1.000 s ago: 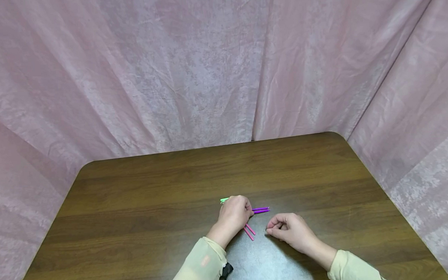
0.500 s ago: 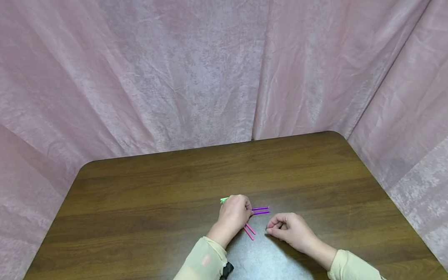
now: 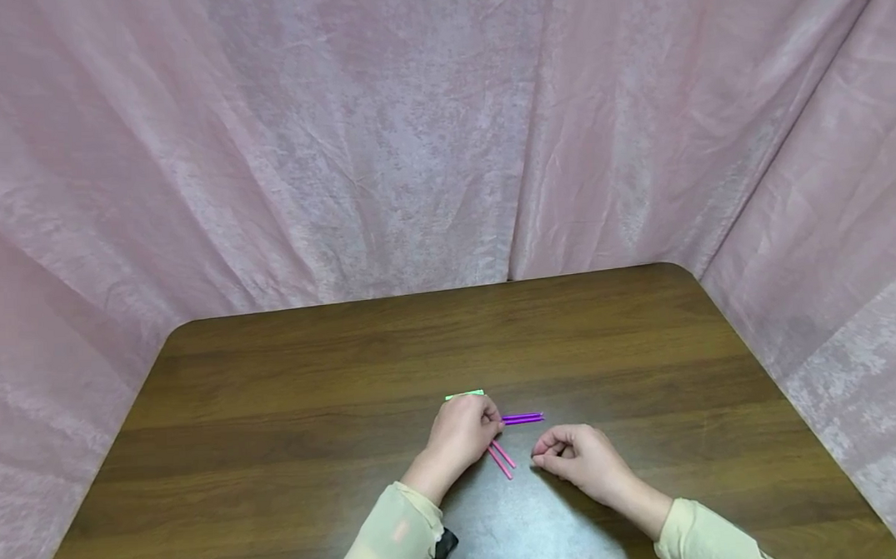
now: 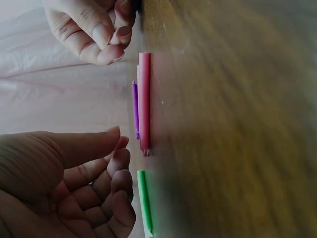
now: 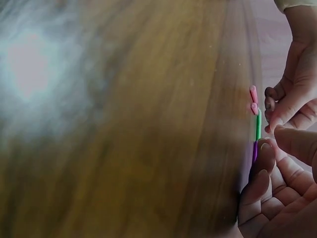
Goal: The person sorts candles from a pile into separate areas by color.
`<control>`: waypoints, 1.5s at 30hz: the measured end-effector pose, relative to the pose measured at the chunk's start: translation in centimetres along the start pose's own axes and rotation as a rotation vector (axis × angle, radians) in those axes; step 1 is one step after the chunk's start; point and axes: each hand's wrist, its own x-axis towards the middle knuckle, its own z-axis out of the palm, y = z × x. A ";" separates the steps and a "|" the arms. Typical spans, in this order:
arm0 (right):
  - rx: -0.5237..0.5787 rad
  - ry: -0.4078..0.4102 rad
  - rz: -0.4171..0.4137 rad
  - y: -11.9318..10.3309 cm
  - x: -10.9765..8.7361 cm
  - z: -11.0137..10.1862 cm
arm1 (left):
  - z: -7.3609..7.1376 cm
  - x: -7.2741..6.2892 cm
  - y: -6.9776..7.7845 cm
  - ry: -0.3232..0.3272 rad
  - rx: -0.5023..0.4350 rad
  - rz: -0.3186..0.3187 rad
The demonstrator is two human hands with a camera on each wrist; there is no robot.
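Two thin purple candles (image 3: 523,418) lie side by side on the table, partly under my left hand's fingertips in the head view. My left hand (image 3: 464,429) hovers close over the candles, fingers loosely curled; the left wrist view shows nothing between thumb and forefinger. Two pink candles (image 3: 501,458) slant toward the near side below that hand. Green candles (image 3: 465,394) peek out beyond its knuckles, partly hidden. To the right, my right hand (image 3: 587,461) stays low over the table, thumb and fingers bent toward each other, holding nothing that I can see.
The brown wood-grain table (image 3: 310,385) has rounded far corners. Pink velvet curtains (image 3: 397,148) hang behind it and at both sides. A bright glare patch (image 3: 542,534) lies on the near tabletop. A small black object (image 3: 445,546) sits by the left sleeve.
The purple candles spread slightly apart, then came back together. My left hand has drawn back a little, so more of the green shows. The right hand keeps its place.
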 end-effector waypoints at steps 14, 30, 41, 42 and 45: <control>-0.049 0.040 -0.024 -1.2 0.8 1.4 | -1.3 -2.3 -1.2 -0.057 -0.167 0.050; -0.161 0.099 -0.002 -2.1 1.3 2.8 | -2.6 -3.9 -1.8 -0.086 -0.219 0.058; -0.278 0.096 0.040 -2.8 1.3 3.4 | -2.8 -4.9 -2.1 -0.119 -0.262 0.030; -0.285 0.096 0.042 -2.9 1.3 3.4 | -2.8 -4.9 -2.1 -0.119 -0.261 0.032; -0.304 0.095 0.050 -3.0 1.3 3.4 | -2.8 -5.1 -2.2 -0.114 -0.260 0.033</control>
